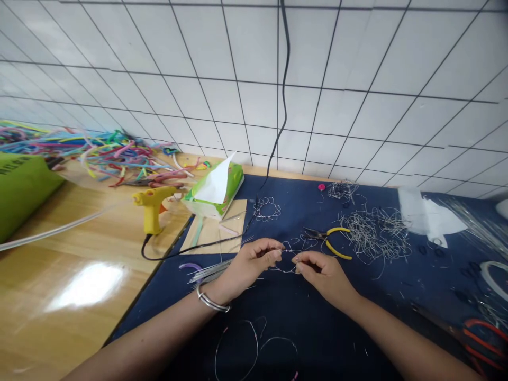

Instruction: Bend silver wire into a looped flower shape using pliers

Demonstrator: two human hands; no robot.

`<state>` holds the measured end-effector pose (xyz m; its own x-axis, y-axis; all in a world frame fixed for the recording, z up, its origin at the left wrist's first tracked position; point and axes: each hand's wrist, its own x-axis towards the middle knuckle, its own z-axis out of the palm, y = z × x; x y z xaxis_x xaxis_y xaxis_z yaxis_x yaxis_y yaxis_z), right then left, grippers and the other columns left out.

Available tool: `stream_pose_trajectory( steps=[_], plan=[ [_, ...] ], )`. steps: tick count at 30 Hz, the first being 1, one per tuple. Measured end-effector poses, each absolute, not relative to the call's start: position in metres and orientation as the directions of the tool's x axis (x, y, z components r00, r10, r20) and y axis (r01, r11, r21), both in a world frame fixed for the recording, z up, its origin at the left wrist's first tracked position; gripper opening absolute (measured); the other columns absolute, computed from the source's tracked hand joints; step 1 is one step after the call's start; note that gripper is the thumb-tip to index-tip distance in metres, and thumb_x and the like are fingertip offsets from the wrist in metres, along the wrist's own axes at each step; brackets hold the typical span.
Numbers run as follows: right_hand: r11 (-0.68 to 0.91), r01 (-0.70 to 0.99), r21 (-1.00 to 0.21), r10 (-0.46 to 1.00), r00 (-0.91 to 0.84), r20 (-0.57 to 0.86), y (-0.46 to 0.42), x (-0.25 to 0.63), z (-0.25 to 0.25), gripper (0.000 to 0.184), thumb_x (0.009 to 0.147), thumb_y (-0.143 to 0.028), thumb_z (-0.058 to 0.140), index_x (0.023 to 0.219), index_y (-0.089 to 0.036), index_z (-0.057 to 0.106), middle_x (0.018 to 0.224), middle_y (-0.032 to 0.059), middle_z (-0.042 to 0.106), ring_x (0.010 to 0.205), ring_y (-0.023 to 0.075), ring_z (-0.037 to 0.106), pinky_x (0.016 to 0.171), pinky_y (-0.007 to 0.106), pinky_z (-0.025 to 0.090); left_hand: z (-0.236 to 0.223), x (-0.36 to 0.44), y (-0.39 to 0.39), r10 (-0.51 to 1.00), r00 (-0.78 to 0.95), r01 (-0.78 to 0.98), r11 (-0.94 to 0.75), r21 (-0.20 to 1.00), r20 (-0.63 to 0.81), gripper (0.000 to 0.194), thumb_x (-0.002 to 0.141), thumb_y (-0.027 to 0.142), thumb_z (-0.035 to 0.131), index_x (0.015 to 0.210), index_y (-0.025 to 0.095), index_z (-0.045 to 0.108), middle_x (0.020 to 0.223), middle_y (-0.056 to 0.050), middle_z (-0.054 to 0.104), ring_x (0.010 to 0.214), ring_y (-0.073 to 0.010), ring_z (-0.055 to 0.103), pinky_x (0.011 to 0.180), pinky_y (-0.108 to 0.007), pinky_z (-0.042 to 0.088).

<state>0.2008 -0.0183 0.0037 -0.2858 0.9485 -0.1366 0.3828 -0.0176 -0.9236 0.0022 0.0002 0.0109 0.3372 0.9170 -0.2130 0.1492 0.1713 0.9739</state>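
Left hand (252, 262) and right hand (327, 275) pinch a wire ring (284, 272), both nearly closed, over the bench (325, 338); its looping appears unfinished, while a flower-shaped ring (267, 218) lies beyond, seemingly complete.

Wooden table (107, 227): yellow glue gun (153, 206). Navy cloth (321, 338) atop: tangled wire (371, 233), yellow-handled pliers (322, 235).

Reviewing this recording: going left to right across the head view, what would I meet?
Lime-green bag with dark lettering → yellow glue gun → green tissue pack → held thin silver wire ring → yellow-handled metal pliers → orange-handled scissors.
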Motion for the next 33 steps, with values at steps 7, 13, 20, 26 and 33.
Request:
stream_pose_trajectory(
  steps=[7,13,20,26,33],
  plan=[
    [-0.01,0.381,-0.924,0.941,-0.309,-0.138,-0.019,0.2,0.006,0.017,0.078,-0.026,0.049,0.087,-0.02,0.062,0.074,-0.0016,0.06,0.066,0.0101,0.053,0.063,0.022,0.042,0.014,0.005,0.0,0.907,0.359,0.149,0.176,0.973,-0.219,0.025,0.079,0.035,0.053,0.093,0.017,0.063,0.072,-0.003,0.061,0.065,-0.0115,0.052,0.063,-0.025,0.043],
    [-0.004,0.388,-0.921,0.923,-0.354,-0.153,-0.017,0.203,0.011,0.018,0.078,-0.024,0.047,0.089,-0.02,0.061,0.075,-0.0012,0.06,0.068,0.0105,0.054,0.064,0.023,0.042,0.011,0.004,-0.001,0.927,0.313,0.122,0.176,0.977,-0.206,0.022,0.078,0.033,0.054,0.089,0.016,0.063,0.068,-0.002,0.06,0.061,-0.0104,0.051,0.06,-0.023,0.043],
    [-0.017,0.358,-0.933,0.916,-0.368,-0.158,-0.014,0.206,0.009,0.019,0.08,-0.026,0.047,0.092,-0.02,0.06,0.078,-0.0009,0.06,0.072,0.0105,0.055,0.068,0.023,0.043,0.009,0.005,-0.002,0.933,0.281,0.128,0.195,0.972,-0.224,0.024,0.077,0.036,0.056,0.089,0.016,0.062,0.068,-0.001,0.06,0.058,-0.0098,0.051,0.055,-0.022,0.042],
    [-0.023,0.379,-0.925,0.929,-0.333,-0.16,-0.015,0.202,0.008,0.023,0.079,-0.032,0.05,0.095,-0.02,0.059,0.077,-0.0008,0.059,0.068,0.0101,0.052,0.062,0.022,0.042,0.005,0.008,-0.002,0.952,0.236,0.106,0.174,0.979,-0.194,0.024,0.077,0.037,0.055,0.089,0.017,0.061,0.069,-0.001,0.059,0.058,-0.0093,0.051,0.056,-0.022,0.042],
    [0.047,0.392,-0.919,0.923,-0.368,-0.11,-0.015,0.201,0.009,0.024,0.083,-0.036,0.043,0.078,-0.019,0.06,0.069,-0.0012,0.059,0.066,0.0101,0.053,0.064,0.022,0.04,0.007,0.011,-0.003,0.974,0.168,0.083,0.141,0.987,-0.153,0.024,0.077,0.037,0.054,0.087,0.015,0.06,0.07,-0.001,0.059,0.057,-0.0089,0.05,0.055,-0.022,0.042]
  ],
)
